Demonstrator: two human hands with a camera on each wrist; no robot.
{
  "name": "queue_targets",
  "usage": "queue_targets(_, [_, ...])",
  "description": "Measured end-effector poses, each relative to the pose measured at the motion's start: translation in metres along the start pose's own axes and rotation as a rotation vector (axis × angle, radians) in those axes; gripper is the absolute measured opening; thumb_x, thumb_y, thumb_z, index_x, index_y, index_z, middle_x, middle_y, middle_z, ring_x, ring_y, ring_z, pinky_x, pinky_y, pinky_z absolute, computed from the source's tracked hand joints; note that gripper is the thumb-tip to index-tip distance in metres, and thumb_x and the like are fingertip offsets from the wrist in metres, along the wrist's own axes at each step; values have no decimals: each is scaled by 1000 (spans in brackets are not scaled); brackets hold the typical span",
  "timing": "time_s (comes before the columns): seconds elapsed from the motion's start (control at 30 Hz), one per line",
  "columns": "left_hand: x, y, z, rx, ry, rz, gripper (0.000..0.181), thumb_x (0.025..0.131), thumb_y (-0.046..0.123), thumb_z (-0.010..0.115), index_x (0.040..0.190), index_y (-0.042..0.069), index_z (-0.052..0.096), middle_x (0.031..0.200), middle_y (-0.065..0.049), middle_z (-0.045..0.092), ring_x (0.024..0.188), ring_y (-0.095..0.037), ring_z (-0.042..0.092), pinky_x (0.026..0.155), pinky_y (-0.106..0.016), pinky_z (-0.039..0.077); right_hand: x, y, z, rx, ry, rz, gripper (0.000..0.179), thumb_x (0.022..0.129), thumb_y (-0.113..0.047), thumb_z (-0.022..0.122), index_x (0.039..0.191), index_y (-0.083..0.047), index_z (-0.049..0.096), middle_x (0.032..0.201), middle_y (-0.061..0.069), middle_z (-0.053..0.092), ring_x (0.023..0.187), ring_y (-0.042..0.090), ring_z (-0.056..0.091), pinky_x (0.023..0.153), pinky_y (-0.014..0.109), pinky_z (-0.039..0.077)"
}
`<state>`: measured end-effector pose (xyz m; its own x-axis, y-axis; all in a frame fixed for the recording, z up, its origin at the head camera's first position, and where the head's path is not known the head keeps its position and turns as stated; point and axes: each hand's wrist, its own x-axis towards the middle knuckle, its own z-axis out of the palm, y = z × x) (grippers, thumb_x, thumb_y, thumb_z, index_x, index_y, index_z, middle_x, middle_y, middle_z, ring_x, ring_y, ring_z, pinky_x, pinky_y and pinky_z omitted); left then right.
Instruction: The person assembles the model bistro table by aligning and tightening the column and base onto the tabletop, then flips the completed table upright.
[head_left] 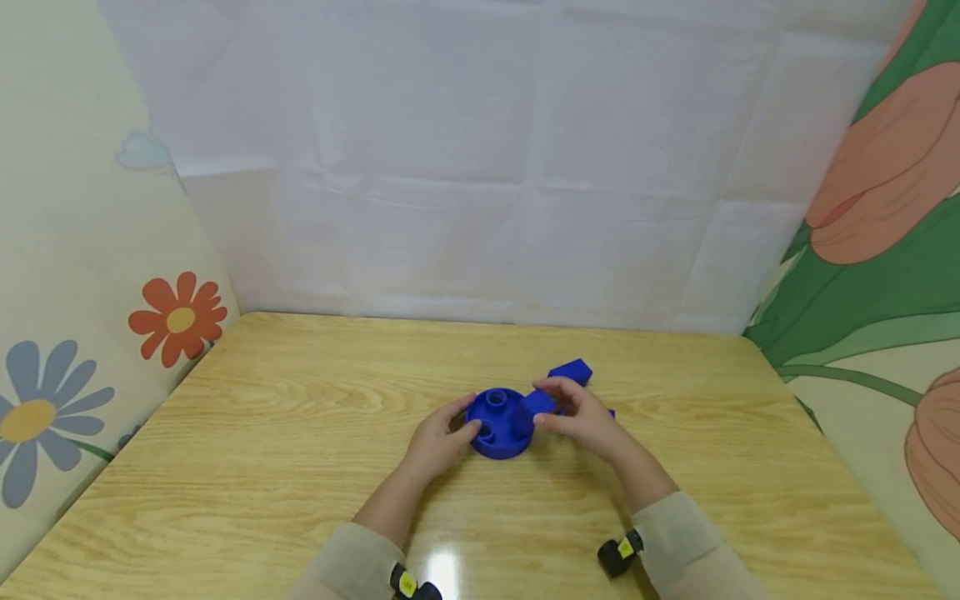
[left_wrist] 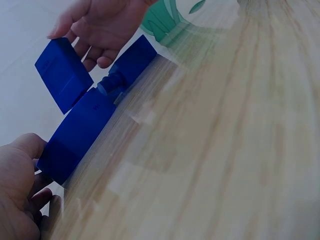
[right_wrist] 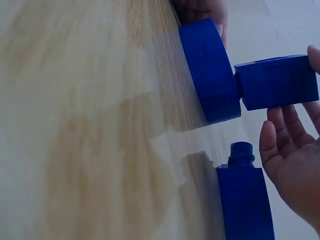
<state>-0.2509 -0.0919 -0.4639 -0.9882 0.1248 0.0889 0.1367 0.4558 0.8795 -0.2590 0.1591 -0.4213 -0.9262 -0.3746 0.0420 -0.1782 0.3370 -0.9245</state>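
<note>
You have a smooth, solid blue round base (head_left: 502,448) on the wood-grained tabletop (head_left: 300,467), about midway between its left and right edges and well short of the back edge. It is a shallow disc with an upright rim and raised hollow ring-like sockets (head_left: 497,398) inside. Your held block (head_left: 536,405), blue, flat-sided and square-edged, is over the base's right side.

Your left hand (head_left: 437,437) grips the base's left side, thumb over the rim, fingers round the outside. Your right hand (head_left: 587,423) pinches the held block between thumb and fingers, wrist bent inward. Both forearms reach in from the near side, in pale sleeves (head_left: 356,558).

A second blue block (head_left: 573,370) lies just beyond your right hand, toward the back edge; a small blue end (head_left: 612,413) peeks out to the hand's right.

The right wrist view adds a narrow neck joining held block and base, though you cannot tell how deep it sits, a small mark on the base's wall, and a ridged peg (right_wrist: 241,154) on a block lying nearby. The head view hides that peg.
</note>
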Motion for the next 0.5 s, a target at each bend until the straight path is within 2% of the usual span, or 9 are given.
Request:
queue_targets(0.17, [-1, 0, 0, -4, -3, 0, 48, 94, 16, 63, 139, 3, 54, 141, -19, 54, 132, -37, 49, 112, -49, 37, 1, -1, 3, 1, 19, 16, 49, 88, -22, 74, 129, -4, 54, 135, 14, 55, 121, 30, 51, 101, 42, 45])
queue_targets(0.3, [-1, 0, 0, -4, -4, 11, 47, 94, 16, 62, 138, 2, 54, 141, -19, 55, 132, -37, 49, 112, -49, 37, 0, 0, 2, 34, -1, -31, 40, 93, -14, 65, 129, -1, 52, 137, 18, 54, 128, 33, 49, 106, 47, 42])
queue_targets(0.43, [-1, -1, 1, -13, -2, 11, 47, 94, 16, 63, 138, 2, 54, 140, -19, 55, 132, -37, 49, 112, -48, 37, -2, 0, -1, 65, -31, -79, 38, 94, -7, 49, 130, 5, 51, 138, 26, 53, 127, 33, 49, 103, 37, 42])
queue_targets(0.5, [0, -1, 1, -17, -3, 13, 47, 94, 16, 63, 138, 2, 54, 140, -19, 55, 132, -37, 50, 112, -48, 38, -3, -1, -2, 69, -39, -81, 39, 93, -6, 47, 130, 7, 51, 138, 27, 52, 123, 27, 52, 98, 32, 42])
